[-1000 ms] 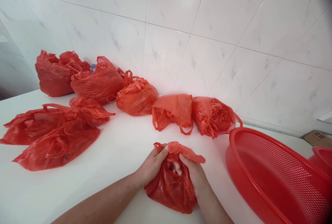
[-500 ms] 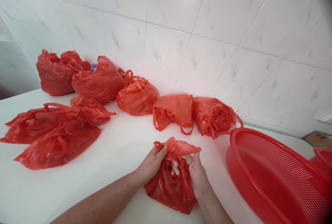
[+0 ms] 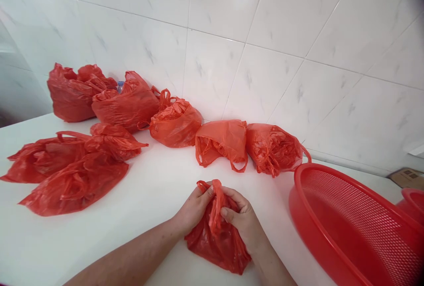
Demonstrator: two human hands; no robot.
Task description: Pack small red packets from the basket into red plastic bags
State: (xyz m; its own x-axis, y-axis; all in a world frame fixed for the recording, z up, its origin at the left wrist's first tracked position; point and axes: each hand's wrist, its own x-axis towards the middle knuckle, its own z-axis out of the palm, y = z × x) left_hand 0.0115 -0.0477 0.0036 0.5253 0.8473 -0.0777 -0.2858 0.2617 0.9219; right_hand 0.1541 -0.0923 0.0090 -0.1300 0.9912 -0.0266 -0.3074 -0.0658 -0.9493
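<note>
- Here, a small red plastic bag (image 3: 217, 244) sits at the near middle of the white counter (image 3: 159, 188), thin and crinkled, its film glossy and slightly see-through, bunched into a soft lump.
- The left hand (image 3: 195, 208) pinches the bag's gathered top from the left, fingers closed on the film.
- The right hand (image 3: 243, 222) grips the same gathered neck from the right, fingers curled shut around a twisted strip of plastic that stands up between the two hands.
- The body of the bag hangs below and between the hands, resting on the counter, its lower end spreading nearer than the knuckles.
- Just right of the hands lies a big red plastic colander (image 3: 357, 224), round, rigid, its wall pierced with fine mesh holes; it is tilted and apart from the bag.
- A second red rim (image 3: 412, 200) peeps in at the far right edge.
- Farther off, a row of similar red bags (image 3: 221, 142) lines the foot of the wall, some plump and knotted, others slack.
- At the left, flatter bags (image 3: 73, 180) lie in a loose pile.
- The counter is smooth and white; the wall (image 3: 265, 56) behind is large glossy white tiles with faint grey veining, catching a lamp's reflection.
- A brown cardboard corner (image 3: 406, 175) shows at the far right.
</note>
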